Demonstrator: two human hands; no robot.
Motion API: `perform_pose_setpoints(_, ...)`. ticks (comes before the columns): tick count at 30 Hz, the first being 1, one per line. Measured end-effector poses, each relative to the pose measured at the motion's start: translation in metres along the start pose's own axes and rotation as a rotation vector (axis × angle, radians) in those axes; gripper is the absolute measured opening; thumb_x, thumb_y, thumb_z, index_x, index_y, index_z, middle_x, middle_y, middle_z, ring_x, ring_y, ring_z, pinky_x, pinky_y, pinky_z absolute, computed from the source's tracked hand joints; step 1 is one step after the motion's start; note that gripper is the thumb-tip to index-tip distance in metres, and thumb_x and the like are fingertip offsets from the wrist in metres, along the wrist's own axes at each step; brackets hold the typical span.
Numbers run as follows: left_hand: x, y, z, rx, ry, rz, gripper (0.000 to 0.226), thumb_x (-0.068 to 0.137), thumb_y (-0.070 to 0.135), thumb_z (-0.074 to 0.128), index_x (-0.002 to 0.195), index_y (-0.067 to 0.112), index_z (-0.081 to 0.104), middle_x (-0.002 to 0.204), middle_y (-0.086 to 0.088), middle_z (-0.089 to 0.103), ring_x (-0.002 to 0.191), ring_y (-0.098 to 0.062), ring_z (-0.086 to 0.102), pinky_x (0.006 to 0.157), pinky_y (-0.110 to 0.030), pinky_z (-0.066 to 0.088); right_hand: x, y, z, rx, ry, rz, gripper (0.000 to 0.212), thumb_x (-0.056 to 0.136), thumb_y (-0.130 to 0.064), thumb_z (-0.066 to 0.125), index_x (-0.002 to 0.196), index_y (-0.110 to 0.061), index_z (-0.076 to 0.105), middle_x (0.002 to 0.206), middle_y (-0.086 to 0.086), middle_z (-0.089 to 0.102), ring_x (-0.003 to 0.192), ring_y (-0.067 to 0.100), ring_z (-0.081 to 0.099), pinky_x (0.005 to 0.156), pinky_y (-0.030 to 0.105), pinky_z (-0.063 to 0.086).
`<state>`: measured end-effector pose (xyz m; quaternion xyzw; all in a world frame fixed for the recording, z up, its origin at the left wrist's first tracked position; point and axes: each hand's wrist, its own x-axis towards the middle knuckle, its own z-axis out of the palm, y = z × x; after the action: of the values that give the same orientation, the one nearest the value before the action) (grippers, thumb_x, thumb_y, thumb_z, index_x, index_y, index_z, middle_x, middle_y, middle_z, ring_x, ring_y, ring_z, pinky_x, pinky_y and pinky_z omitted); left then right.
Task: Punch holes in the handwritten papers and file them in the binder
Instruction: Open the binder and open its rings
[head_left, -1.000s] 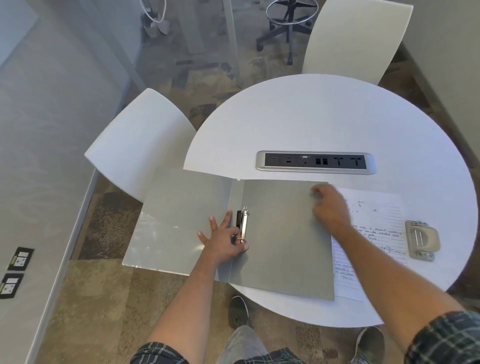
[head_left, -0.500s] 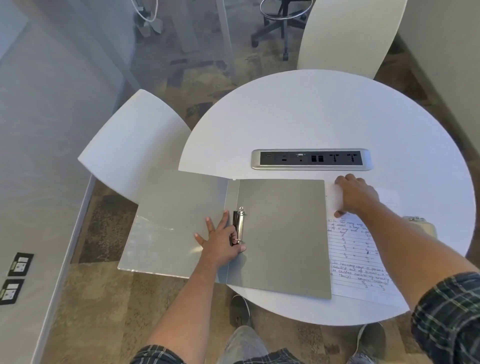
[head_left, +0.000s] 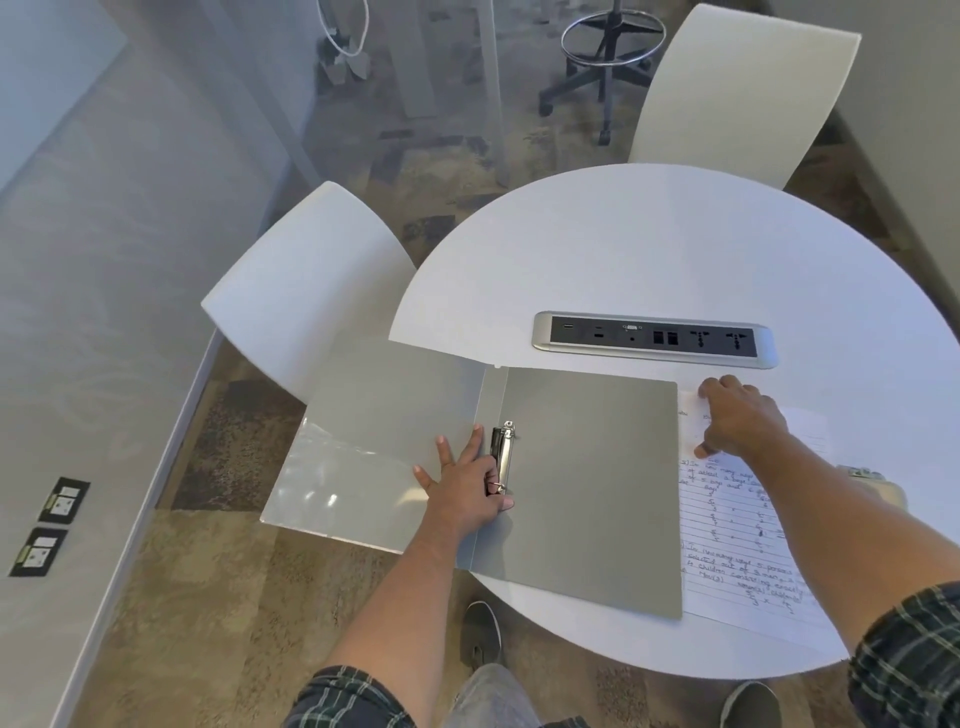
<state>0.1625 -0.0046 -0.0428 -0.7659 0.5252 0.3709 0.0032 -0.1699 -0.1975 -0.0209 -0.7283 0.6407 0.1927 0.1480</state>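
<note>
Grey binder (head_left: 587, 483) open, one left hand (head_left: 465, 493), one right hand (head_left: 740, 421), handwritten papers (head_left: 737, 540)

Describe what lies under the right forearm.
Handwritten lined papers lie flat on the white table, beside the open binder. The hole punch shows only partly; the right forearm covers most of it.

Head view: looked forward and steeply down from above the seated person.
Nearness: close over the round white surface (head_left: 675, 249), both forearms in frame.
</note>
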Motion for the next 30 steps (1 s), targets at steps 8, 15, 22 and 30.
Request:
perform_pose_setpoints(8,0.000,0.000,0.001,0.016,0.006,-0.002,0.039,0.081,0.041,0.078,0.072,0.030,0.042,0.168,0.024,-0.009,0.154,-0.040,-0.023,0.110,-0.079,-0.011,-0.027,-0.049,0.011,0.132,0.571,-0.037,0.048,0.073,0.000,0.063,0.120,-0.005,0.061,0.110,0.019,0.061,0.095,0.040,0.060,0.079,0.046,0.046)
perform_pose_setpoints(15,0.002,0.001,0.001,0.018,0.006,0.003,0.034,0.081,0.043,0.078,0.077,0.030,0.046,0.168,0.025,-0.010,0.154,-0.040,-0.022,0.110,-0.080,-0.009,-0.085,-0.153,0.064,0.383,0.183,-0.866,0.048,0.085,-0.035,0.061,0.129,-0.018,0.066,0.124,0.004,0.068,0.110,0.027,0.067,0.095,0.045,0.053)
perform_pose_setpoints(22,0.003,-0.002,0.000,-0.028,0.000,0.022,0.027,0.080,0.041,0.079,0.083,0.032,0.054,0.168,0.026,-0.010,0.154,-0.038,-0.022,0.110,-0.079,-0.010,-0.097,-0.186,0.090,0.582,-0.101,-0.722,0.062,0.065,-0.050,0.054,0.123,-0.029,0.063,0.117,-0.007,0.064,0.106,0.012,0.065,0.102,0.042,0.048)
perform_pose_setpoints(30,0.003,-0.006,-0.001,-0.102,-0.001,0.057,0.016,0.082,0.031,0.071,0.092,0.040,0.061,0.168,0.027,-0.005,0.155,-0.033,-0.021,0.111,-0.076,-0.015,-0.086,-0.190,0.095,1.141,-0.421,-0.506,0.054,0.068,-0.020,0.080,0.117,-0.028,0.060,0.085,-0.010,0.071,0.080,0.002,0.062,0.106,0.040,0.040)
